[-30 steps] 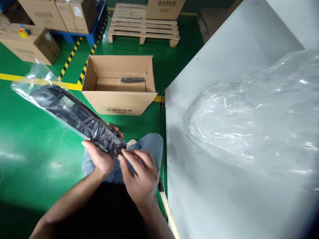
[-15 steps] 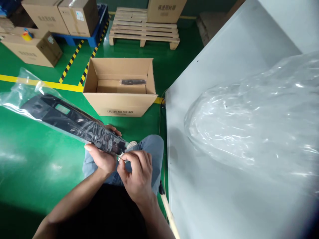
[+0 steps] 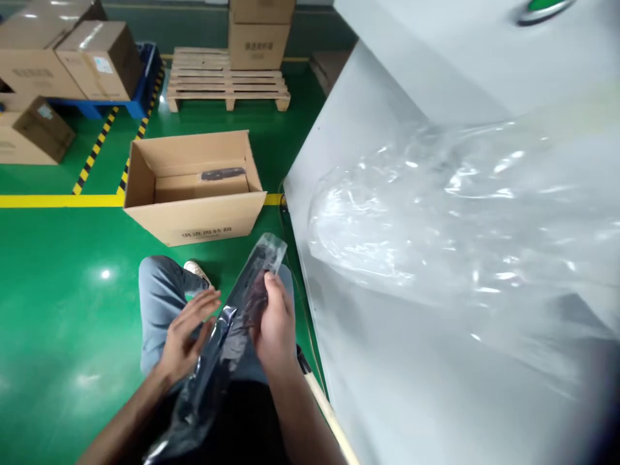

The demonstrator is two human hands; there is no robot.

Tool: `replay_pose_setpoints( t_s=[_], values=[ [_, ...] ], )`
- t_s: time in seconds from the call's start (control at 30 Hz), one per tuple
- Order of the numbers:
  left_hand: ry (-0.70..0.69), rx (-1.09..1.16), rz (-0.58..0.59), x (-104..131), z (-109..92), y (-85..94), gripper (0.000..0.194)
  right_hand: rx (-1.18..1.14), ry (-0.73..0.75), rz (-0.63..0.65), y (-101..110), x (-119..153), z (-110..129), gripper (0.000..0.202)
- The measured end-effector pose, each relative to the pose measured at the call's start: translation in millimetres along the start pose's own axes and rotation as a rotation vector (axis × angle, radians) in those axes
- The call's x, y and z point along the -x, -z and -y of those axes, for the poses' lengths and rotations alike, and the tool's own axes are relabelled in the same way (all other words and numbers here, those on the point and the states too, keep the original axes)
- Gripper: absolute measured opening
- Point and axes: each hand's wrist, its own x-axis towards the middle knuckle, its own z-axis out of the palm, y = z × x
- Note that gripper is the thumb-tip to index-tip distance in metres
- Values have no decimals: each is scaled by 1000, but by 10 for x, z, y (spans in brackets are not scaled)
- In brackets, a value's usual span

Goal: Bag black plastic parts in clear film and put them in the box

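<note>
Plastic film wraps the long black part (image 3: 219, 349), which slants over the person's lap, its far end pointing forward and to the right and its near end close to the dark shirt (image 3: 242, 426). The right hand (image 3: 276, 323) is closed round it toward the far end, thumb laid along the top. The left hand (image 3: 186, 336) is open on the other side, fingers extended and thumb apart, right beside the film; whether it touches cannot be told. Ahead, on the green floor (image 3: 62, 271), stands an open carton (image 3: 194, 223) with a smaller dark wrapped piece (image 3: 223, 174) inside, near its back wall. Clear plastic sheeting (image 3: 411, 226) lies crumpled over the pale counter (image 3: 378, 361) at the right, and a light-coloured handle (image 3: 329, 413) leans by its edge. Farther back are a wooden pallet (image 3: 203, 81) and a blue pallet (image 3: 145, 81), both bearing boxes (image 3: 259, 46).
</note>
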Motion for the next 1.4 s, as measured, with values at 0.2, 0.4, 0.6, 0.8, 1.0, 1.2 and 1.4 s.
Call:
replay_pose_setpoints(
  t_s=[0.2,0.4,0.6,0.8,1.0,1.2,1.4],
  values=[
    [601,644,293,94,-247,53,74,107,179,54,-42,24,321,35],
    [496,582,390,277,-358,-73,62,172,345,81,-42,136,429,40],
    [334,416,366,349,-193,-10,58,196,463,-49,-54,125,609,35],
    [259,299,274,359,-164,13,58,250,505,-116,-72,132,716,24],
    [196,237,286,300,-239,-3,53,402,610,-170,-42,125,648,19],
    [226,276,241,273,-270,2,50,485,644,-115,12,80,608,31],
    [320,359,181,285,-284,17,55,419,579,-76,52,-13,499,34]
  ],
)
